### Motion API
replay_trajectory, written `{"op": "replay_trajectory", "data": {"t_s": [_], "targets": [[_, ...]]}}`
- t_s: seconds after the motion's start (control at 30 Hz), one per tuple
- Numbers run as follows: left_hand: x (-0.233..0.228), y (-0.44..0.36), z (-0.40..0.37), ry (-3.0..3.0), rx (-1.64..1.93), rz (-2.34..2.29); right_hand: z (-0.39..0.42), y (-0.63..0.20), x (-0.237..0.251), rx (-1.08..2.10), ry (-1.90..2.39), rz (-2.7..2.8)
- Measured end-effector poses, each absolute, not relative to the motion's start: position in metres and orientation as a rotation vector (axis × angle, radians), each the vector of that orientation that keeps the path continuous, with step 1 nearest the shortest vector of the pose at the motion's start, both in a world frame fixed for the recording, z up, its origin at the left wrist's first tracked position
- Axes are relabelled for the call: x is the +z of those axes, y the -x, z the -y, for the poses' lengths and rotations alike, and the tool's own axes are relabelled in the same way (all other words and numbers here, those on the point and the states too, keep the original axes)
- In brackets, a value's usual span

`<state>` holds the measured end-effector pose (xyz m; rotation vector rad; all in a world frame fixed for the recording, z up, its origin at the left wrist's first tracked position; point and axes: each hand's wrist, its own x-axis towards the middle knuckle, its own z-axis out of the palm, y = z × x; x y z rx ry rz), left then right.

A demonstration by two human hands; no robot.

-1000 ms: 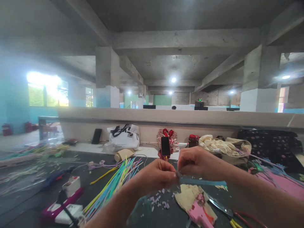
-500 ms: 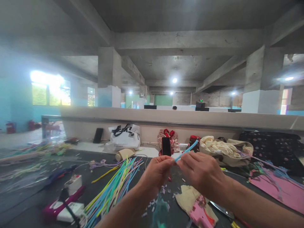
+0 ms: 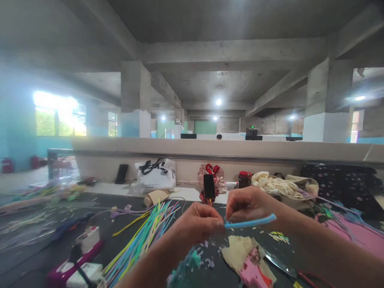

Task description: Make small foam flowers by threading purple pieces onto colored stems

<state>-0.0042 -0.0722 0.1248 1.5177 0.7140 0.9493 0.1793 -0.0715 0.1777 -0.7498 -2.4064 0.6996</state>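
Observation:
My left hand (image 3: 199,220) pinches one end of a light blue pipe cleaner (image 3: 253,222) between thumb and forefinger. Its free part points right, tilted slightly upward, in front of my right hand (image 3: 250,203). My right hand is closed, its fingers curled and the tips close to my left fingertips; whatever they grip is hidden. Below my hands lies a beige cloth (image 3: 235,250) with a pink object (image 3: 252,272) on it. A teal fluffy piece (image 3: 189,264) and small cut scraps (image 3: 210,263) lie under my left wrist.
A bundle of coloured pipe cleaners (image 3: 144,240) lies at left, beside a power strip (image 3: 63,268). Scissors (image 3: 280,265) lie at right. A phone (image 3: 209,186), a white bag (image 3: 156,176) and a cloth-filled basket (image 3: 282,192) stand along the partition (image 3: 186,146).
The blue pipe cleaner has swung from pointing up and right to nearly level. My right hand has shifted slightly and curled its fingers behind it. My left hand keeps its pinch, a little lower.

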Motion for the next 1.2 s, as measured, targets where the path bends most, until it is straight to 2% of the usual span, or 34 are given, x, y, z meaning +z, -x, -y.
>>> {"op": "replay_trajectory", "data": {"t_s": [0.1, 0.17, 0.37, 0.43, 0.6, 0.67, 0.73, 0.9, 1.0, 1.1, 1.2], "targets": [[0.125, 0.005, 0.075, -1.598, 0.801, -0.78, 0.073, -0.177, 0.183, 0.58, 0.755, 2.589], [0.123, 0.003, 0.074, -1.67, 0.768, -0.816, 0.075, -0.174, 0.186, 0.37, 0.707, 2.709], [0.118, -0.005, 0.07, -1.616, 0.928, -0.886, 0.086, -0.158, 0.178, -0.774, 0.633, 2.695], [0.119, -0.007, 0.069, -1.49, 1.027, -0.844, 0.088, -0.154, 0.169, -1.047, 0.585, 2.567], [0.12, -0.007, 0.069, -1.212, 1.158, -0.693, 0.08, -0.158, 0.149, -1.172, 0.512, 2.284], [0.12, -0.007, 0.07, -1.192, 1.193, -0.647, 0.077, -0.162, 0.145, -1.098, 0.507, 2.206], [0.119, -0.007, 0.071, -1.188, 1.219, -0.628, 0.075, -0.164, 0.143, -0.859, 0.513, 2.163], [0.115, -0.01, 0.072, -1.192, 1.291, -0.667, 0.079, -0.157, 0.134, 0.223, 0.827, 1.894], [0.113, -0.012, 0.071, -1.265, 1.345, -0.682, 0.082, -0.151, 0.129, 0.758, 0.907, 1.63], [0.114, -0.014, 0.073, -1.316, 1.374, -0.733, 0.08, -0.149, 0.128, 1.092, 0.809, 1.445], [0.118, -0.016, 0.079, -1.278, 1.383, -0.762, 0.074, -0.153, 0.126, 1.28, 0.719, 1.412]]}}
